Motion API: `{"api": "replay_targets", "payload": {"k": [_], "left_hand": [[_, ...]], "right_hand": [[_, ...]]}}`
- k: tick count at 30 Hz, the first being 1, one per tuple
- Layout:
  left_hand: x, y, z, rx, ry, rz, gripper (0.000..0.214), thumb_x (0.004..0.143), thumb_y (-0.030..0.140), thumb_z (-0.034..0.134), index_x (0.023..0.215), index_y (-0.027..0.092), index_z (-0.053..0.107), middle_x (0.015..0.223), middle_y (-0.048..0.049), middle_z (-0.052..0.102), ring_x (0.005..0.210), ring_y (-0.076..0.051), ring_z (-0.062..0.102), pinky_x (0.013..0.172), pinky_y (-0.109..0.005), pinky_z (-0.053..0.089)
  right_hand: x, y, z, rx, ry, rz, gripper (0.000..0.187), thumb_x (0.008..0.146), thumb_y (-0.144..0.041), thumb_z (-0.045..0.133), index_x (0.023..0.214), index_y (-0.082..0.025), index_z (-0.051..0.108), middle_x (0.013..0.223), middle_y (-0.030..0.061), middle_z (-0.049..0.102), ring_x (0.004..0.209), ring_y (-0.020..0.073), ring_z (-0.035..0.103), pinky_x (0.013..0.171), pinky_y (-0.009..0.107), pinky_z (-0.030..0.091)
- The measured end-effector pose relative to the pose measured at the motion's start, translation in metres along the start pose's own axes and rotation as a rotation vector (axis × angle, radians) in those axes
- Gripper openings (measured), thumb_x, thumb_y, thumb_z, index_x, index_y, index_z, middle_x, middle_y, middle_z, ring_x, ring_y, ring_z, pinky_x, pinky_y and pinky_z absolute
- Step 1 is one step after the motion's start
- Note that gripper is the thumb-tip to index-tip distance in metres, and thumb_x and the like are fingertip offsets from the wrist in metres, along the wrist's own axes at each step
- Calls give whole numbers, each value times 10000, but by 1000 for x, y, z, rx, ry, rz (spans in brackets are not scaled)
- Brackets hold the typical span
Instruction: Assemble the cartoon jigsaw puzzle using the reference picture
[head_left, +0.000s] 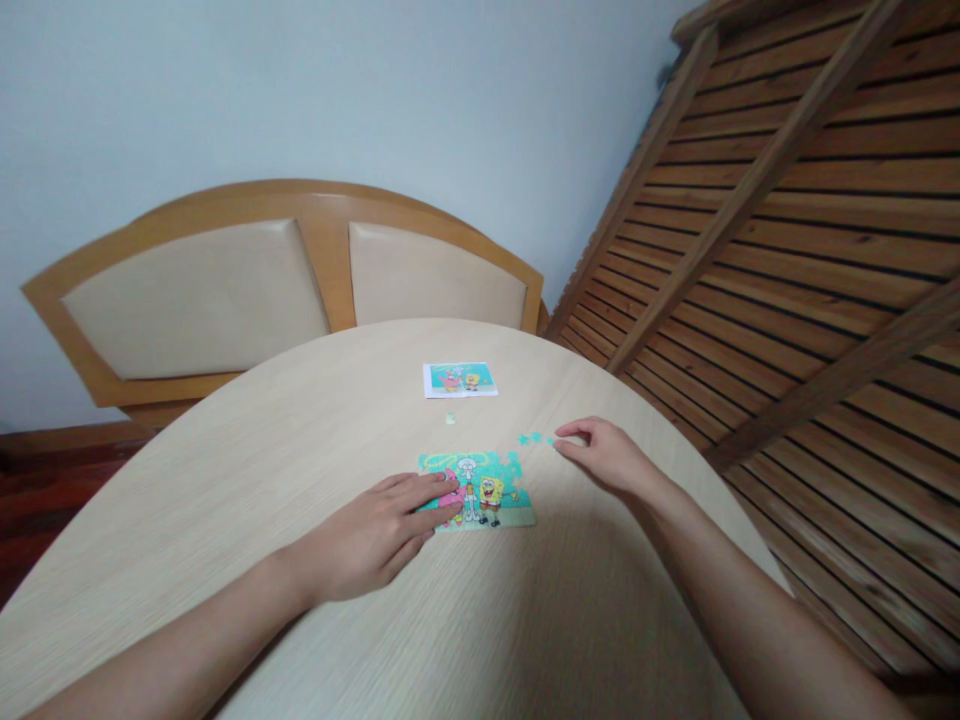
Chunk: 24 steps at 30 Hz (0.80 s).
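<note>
A cartoon jigsaw puzzle (491,490), mostly joined, lies on the round table, with a gap at its upper right edge. My left hand (382,525) rests flat over the puzzle's left side, fingers stretched out and covering part of the pink figure. To the right of the puzzle, my right hand (604,452) pinches a small teal puzzle piece (551,441) between thumb and forefinger, low at the tabletop. Two more loose teal pieces (529,438) lie just left of those fingertips. A pale piece (450,418) lies farther back, above the puzzle.
Behind the pale piece lies a reference picture (461,380) with a white border, showing similar figures. The pale wooden table (300,430) has a curved far edge. Beyond it stand a padded headboard (330,260) against the wall and a slatted wooden panel (787,260) at the right.
</note>
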<state>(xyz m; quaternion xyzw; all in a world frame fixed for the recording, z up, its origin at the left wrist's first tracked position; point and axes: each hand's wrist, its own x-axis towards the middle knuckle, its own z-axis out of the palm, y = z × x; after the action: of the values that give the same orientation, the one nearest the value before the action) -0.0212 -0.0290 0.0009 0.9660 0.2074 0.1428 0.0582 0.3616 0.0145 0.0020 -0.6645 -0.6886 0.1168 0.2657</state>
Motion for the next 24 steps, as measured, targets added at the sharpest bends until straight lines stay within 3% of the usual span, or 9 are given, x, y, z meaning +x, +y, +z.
{"api": "replay_targets", "payload": {"k": [12,18,24], "left_hand": [[1,1,-1,11,-1,13,581,987,119,424,1546,263,364,1544,-81,447,1417,-247,433,1171,-473,396],[-1,-1,1,20,-19,-4,586,984,127,440,1548,267,363,1553,-78,434,1423,-244,424,1182,-466,383],[0,0,1,9,-13,-2,602,973,118,446,1549,270,361,1551,-76,438,1425,-251,422,1179,-476,384]], "right_hand": [[-1,-7,3,-107,-81,-19,200,788,-278,671,943,-190,762,1011,95,692,865,213,631,795,324,474],[-3,-8,-1,-137,-80,-24,240,819,-374,686,954,-183,737,958,94,675,857,219,624,762,322,464],[-6,-14,-6,-128,-123,-143,198,874,-352,625,929,-175,695,974,99,675,866,222,623,805,342,470]]}}
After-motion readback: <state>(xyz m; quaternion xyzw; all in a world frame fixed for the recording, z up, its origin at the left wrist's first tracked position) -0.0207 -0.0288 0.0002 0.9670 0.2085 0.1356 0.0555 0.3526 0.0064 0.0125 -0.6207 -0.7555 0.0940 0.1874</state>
